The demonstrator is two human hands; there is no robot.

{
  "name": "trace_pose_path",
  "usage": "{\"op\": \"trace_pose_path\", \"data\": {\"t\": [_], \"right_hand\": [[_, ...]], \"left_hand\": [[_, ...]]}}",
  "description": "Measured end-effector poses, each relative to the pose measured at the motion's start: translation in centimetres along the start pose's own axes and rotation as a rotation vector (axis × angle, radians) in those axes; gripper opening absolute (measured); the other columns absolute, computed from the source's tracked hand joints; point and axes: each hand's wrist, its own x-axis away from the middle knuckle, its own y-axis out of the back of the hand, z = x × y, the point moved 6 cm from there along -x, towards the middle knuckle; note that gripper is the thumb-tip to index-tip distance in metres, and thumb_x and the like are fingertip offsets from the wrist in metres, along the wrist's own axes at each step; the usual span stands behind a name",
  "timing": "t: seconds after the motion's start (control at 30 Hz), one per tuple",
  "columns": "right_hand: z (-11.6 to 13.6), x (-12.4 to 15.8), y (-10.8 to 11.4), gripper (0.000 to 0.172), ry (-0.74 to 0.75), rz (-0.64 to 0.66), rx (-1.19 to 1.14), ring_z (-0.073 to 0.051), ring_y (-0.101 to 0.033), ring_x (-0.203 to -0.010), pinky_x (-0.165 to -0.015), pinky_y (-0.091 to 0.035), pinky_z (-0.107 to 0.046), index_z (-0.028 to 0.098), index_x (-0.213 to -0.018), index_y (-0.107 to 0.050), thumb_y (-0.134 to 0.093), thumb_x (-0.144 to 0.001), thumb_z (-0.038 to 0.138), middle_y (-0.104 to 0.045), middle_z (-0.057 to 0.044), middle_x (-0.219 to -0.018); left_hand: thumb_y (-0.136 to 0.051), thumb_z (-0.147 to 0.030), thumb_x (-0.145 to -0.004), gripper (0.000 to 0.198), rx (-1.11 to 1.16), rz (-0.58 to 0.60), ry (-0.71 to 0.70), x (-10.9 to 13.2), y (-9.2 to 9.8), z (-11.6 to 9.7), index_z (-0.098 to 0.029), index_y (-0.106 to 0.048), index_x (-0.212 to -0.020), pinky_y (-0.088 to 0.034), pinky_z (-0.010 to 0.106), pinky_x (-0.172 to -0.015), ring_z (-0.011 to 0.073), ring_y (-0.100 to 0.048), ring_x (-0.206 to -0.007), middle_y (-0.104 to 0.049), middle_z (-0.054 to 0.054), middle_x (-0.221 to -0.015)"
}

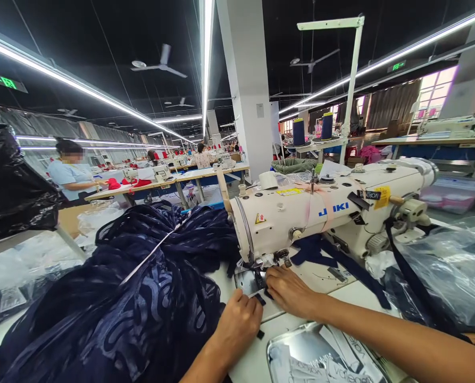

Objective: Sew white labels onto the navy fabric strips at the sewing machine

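Note:
A white sewing machine [301, 213] with blue lettering stands in front of me. My left hand [240, 317] is closed, fingers pinched, at the near edge of the metal needle plate [245, 281]. A small dark piece [260, 299] shows beside its fingertips; what the fingers hold is hidden. Curled at the right of the presser foot [258, 277] is my right hand [287, 287], its fingertips pressed together on something I cannot make out. To the left lies a large heap of navy sheer fabric [141, 287], a pale tie [153, 252] across it.
A metal tray [275, 355] with printed labels [333, 361] sits at the front. Navy strips [333, 255] lie behind the machine arm. Clear plastic bags [452, 266] are at right, a black bag [14, 186] at left. A co-worker [72, 170] works farther off.

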Motion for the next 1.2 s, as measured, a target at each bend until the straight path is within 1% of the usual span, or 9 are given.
{"op": "trace_pose_path", "data": {"t": [0.13, 0.23, 0.43, 0.53, 0.7, 0.9, 1.0, 1.1, 1.2], "right_hand": [[-0.4, -0.7, -0.5, 0.013, -0.157, 0.083, -0.19, -0.017, -0.053, -0.075, -0.067, -0.036, -0.027, 0.013, -0.07, -0.056, -0.046, -0.077, 0.009, -0.059, -0.006, -0.081], [-0.6, -1.0, -0.8, 0.013, -0.207, 0.083, -0.226, -0.015, -0.054, -0.07, -0.061, -0.035, -0.025, 0.014, -0.065, -0.054, -0.047, -0.076, 0.009, -0.059, -0.005, -0.076], [-0.8, -1.1, -0.9, 0.014, -0.266, 0.082, -0.279, -0.015, -0.054, -0.07, -0.061, -0.034, -0.023, 0.015, -0.062, -0.052, -0.048, -0.074, 0.009, -0.06, -0.004, -0.075], [-0.8, -1.1, -0.8, 0.014, -0.275, 0.076, -0.295, -0.015, -0.054, -0.069, -0.061, -0.034, -0.023, 0.015, -0.062, -0.052, -0.047, -0.074, 0.009, -0.06, -0.004, -0.074], [-0.7, -1.0, -0.8, 0.015, -0.273, 0.063, -0.308, -0.015, -0.053, -0.071, -0.063, -0.035, -0.024, 0.015, -0.062, -0.052, -0.047, -0.074, 0.009, -0.059, -0.004, -0.074], [-0.9, -0.8, -0.7, 0.015, -0.24, 0.029, -0.387, -0.014, -0.053, -0.07, -0.065, -0.037, -0.024, 0.016, -0.065, -0.058, -0.049, -0.075, 0.009, -0.058, -0.001, -0.073], [-0.7, -0.2, -0.5, 0.016, -0.164, 0.047, -0.438, -0.014, -0.054, -0.078, -0.07, -0.038, -0.024, 0.019, -0.073, -0.063, -0.05, -0.077, 0.01, -0.059, 0.0, -0.081], [0.7, 0.6, -0.3, 0.018, -0.023, 0.054, -0.254, -0.016, -0.051, -0.084, -0.074, -0.038, -0.027, 0.019, -0.08, -0.063, -0.05, -0.076, 0.008, -0.057, -0.002, -0.09], [2.5, 1.3, -0.5, 0.014, 0.088, 0.057, 0.072, -0.02, -0.049, -0.081, -0.07, -0.039, -0.032, 0.014, -0.08, -0.06, -0.051, -0.073, 0.005, -0.055, -0.007, -0.085]], "left_hand": [[-0.029, 0.001, -0.08, 0.027, -0.031, -0.043, 0.011, 0.2, 0.7, 0.3, -0.009, -0.055, -0.076, -0.037, 0.028, -0.055, 0.0138, -0.049, -0.048, -0.053, 0.001, -0.054], [-0.026, 0.0, -0.081, 0.031, -0.028, -0.074, 0.001, 0.0, 0.8, 0.2, -0.007, -0.055, -0.08, -0.037, 0.028, -0.054, 0.013, -0.048, -0.047, -0.052, 0.001, -0.053], [-0.025, 0.0, -0.081, 0.032, 0.004, -0.103, -0.01, -0.5, 0.5, 0.0, -0.006, -0.056, -0.081, -0.037, 0.029, -0.054, 0.0133, -0.048, -0.046, -0.052, 0.002, -0.052], [-0.026, 0.0, -0.081, 0.031, 0.017, -0.075, -0.018, -0.4, 0.1, 0.0, -0.004, -0.057, -0.084, -0.038, 0.029, -0.056, 0.0136, -0.048, -0.048, -0.053, 0.002, -0.053], [-0.035, 0.0, -0.077, 0.024, 0.031, 0.016, -0.018, -0.4, -0.5, -0.1, -0.005, -0.057, -0.085, -0.038, 0.029, -0.058, 0.0145, -0.05, -0.05, -0.054, 0.002, -0.054], [-0.039, 0.0, -0.074, 0.019, 0.05, 0.061, -0.016, -0.6, -0.7, -0.1, -0.008, -0.056, -0.077, -0.036, 0.03, -0.058, 0.0151, -0.049, -0.05, -0.054, 0.002, -0.054], [-0.043, -0.001, -0.073, 0.015, 0.057, 0.088, -0.011, -0.7, -1.1, -0.2, -0.009, -0.056, -0.073, -0.036, 0.029, -0.057, 0.0151, -0.05, -0.05, -0.054, 0.001, -0.054], [-0.046, -0.002, -0.073, 0.014, 0.068, 0.108, 0.009, -0.8, -1.3, -0.3, -0.011, -0.054, -0.067, -0.036, 0.03, -0.057, 0.0153, -0.05, -0.05, -0.054, 0.001, -0.053], [-0.047, -0.002, -0.073, 0.015, 0.097, 0.116, 0.054, -0.5, -1.1, 0.1, -0.012, -0.053, -0.064, -0.037, 0.03, -0.057, 0.0151, -0.05, -0.051, -0.054, 0.001, -0.054]]}}
